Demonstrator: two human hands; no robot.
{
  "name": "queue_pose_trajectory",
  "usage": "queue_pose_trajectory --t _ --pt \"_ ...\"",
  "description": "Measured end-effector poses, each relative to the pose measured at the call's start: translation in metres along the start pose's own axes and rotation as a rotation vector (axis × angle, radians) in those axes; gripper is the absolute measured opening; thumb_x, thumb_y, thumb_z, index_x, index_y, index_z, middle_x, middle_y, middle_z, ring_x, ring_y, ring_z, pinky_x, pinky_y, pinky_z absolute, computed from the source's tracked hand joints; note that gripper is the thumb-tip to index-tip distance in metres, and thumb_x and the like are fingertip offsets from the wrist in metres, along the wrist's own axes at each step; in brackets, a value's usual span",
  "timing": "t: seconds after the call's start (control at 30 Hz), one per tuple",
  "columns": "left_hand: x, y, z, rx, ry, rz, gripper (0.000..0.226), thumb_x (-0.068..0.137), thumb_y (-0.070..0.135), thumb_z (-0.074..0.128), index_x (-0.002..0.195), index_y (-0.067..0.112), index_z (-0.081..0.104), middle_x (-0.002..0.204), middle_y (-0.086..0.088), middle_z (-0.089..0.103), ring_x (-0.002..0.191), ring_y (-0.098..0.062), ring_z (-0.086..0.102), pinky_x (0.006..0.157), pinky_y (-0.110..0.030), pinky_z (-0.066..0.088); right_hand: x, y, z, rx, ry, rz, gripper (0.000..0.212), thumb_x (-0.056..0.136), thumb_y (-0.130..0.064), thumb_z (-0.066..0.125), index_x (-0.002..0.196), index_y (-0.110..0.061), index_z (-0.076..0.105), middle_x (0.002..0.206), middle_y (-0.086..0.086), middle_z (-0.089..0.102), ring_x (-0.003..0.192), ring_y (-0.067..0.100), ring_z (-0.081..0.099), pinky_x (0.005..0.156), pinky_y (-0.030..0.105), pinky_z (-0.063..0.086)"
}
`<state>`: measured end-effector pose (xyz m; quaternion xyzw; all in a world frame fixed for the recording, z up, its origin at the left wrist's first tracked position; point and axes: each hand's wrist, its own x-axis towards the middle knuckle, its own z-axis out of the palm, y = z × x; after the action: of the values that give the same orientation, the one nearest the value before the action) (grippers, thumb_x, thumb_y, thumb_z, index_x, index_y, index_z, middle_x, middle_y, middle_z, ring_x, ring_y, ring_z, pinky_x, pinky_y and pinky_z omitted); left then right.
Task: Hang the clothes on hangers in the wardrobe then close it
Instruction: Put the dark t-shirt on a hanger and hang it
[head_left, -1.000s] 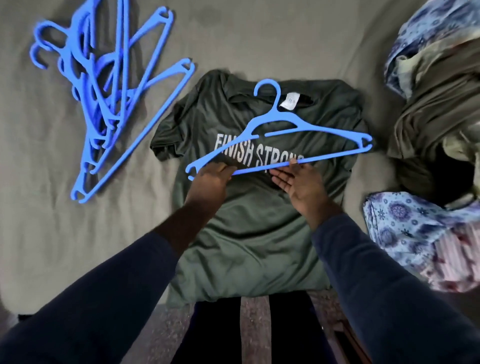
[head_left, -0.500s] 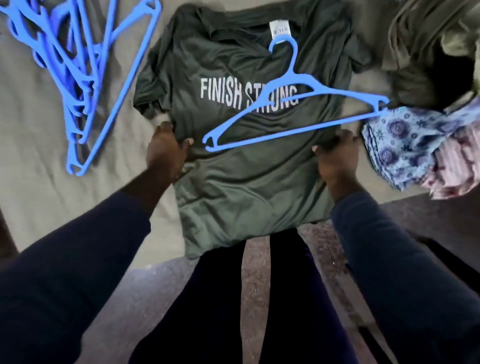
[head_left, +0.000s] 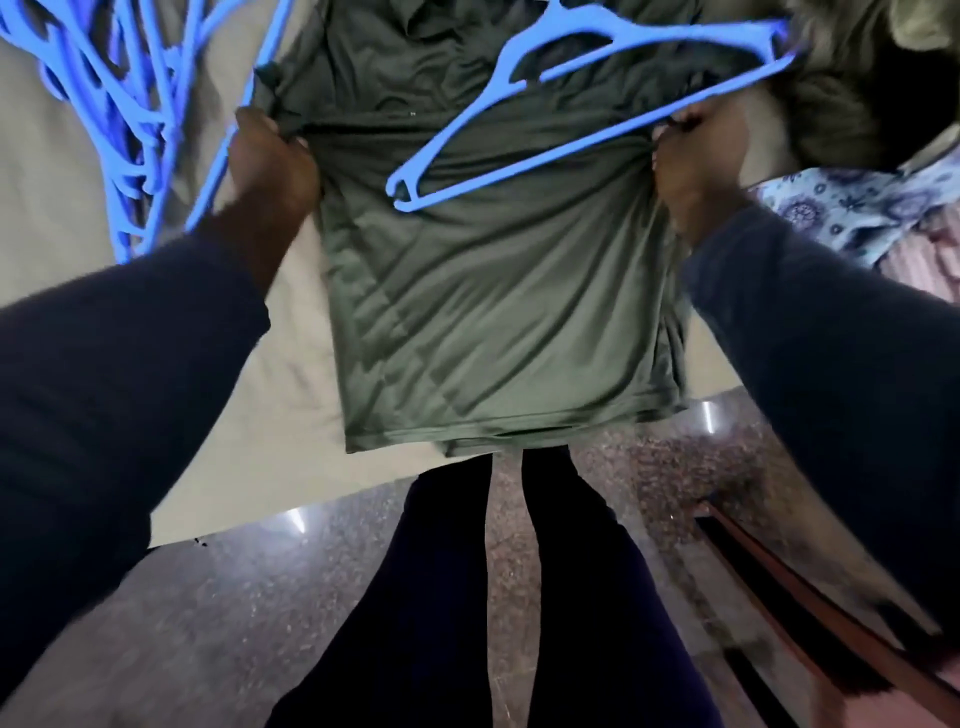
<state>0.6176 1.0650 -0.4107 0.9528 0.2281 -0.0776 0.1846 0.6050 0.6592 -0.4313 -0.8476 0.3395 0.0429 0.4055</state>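
**T-shirt gripped at both sides, hanger on top**

1. Hands. The left hand (head_left: 270, 156) has its fingers curled round the left side edge of the green T-shirt (head_left: 493, 312), bunching the fabric. The right hand (head_left: 696, 161) grips the right side edge in the same way. Both sleeves are dark blue.

2. Task item. The T-shirt is on the bed (head_left: 270, 415), stretched between the two hands. Its hem extends past the bed edge, above the floor (head_left: 311, 597) and in front of the person's legs (head_left: 441, 597).

3. Hanger. One blue hanger (head_left: 511, 67) lies tilted across the upper part of the T-shirt. Its lower bar passes just beside the right hand; whether it touches the fingers cannot be determined.

4. Surroundings. A pile of blue hangers (head_left: 119, 104) lies on the bed left of the T-shirt. To the right is a heap of clothes: an olive garment (head_left: 841, 93) and, nearer the person, a floral cloth (head_left: 857, 208).
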Motion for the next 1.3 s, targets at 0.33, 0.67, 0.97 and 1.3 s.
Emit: queue_pose_trajectory --t 0.33,0.67,0.97,1.3 --pt "-0.221 0.019 0.037 -0.197 -0.421 0.874 0.031 0.079 0.043 0.07 0.094 0.017 0.062 0.085 -0.008 0.065 0.077 -0.022 0.061 0.071 -0.03 0.043 -0.084 -0.045 0.032 0.702 -0.48 0.628 0.031 0.101 -0.021 0.057 0.124 0.0 0.053 0.099 0.018 0.057 0.081 0.026 0.062 0.052 0.027 0.058" --pt "-0.243 0.034 0.055 0.134 -0.664 1.056 0.049 0.053 0.028 0.082 0.094 0.013 0.061 0.093 -0.011 0.057 0.083 -0.033 0.06 0.066 -0.039 0.054 -0.059 -0.054 0.063 0.672 -0.322 0.676 0.014 0.096 -0.017 0.058 0.086 -0.009 0.057 0.092 0.016 0.066 0.071 0.025 0.064 0.046 0.023 0.05" --pt "-0.239 0.024 0.049 0.016 -0.684 1.07 0.019 0.077 0.026 0.052 0.073 0.009 0.061 0.077 -0.013 0.055 0.07 -0.034 0.059 0.063 -0.038 0.052 -0.122 -0.028 -0.004 0.841 -0.414 0.584 0.02 0.104 -0.011 0.046 0.085 -0.017 0.048 0.082 0.007 0.062 0.069 0.017 0.066 0.062 0.029 0.056" --pt "-0.243 -0.028 0.021 0.156 -0.726 0.953 0.035 0.077 0.041 0.056 0.081 0.007 0.066 0.083 -0.016 0.059 0.076 -0.034 0.062 0.065 -0.04 0.047 -0.234 0.053 -0.084 0.889 -0.275 0.518 0.013 0.101 -0.009 0.05 0.093 -0.018 0.05 0.074 0.007 0.066 0.068 0.023 0.071 0.065 0.036 0.06"
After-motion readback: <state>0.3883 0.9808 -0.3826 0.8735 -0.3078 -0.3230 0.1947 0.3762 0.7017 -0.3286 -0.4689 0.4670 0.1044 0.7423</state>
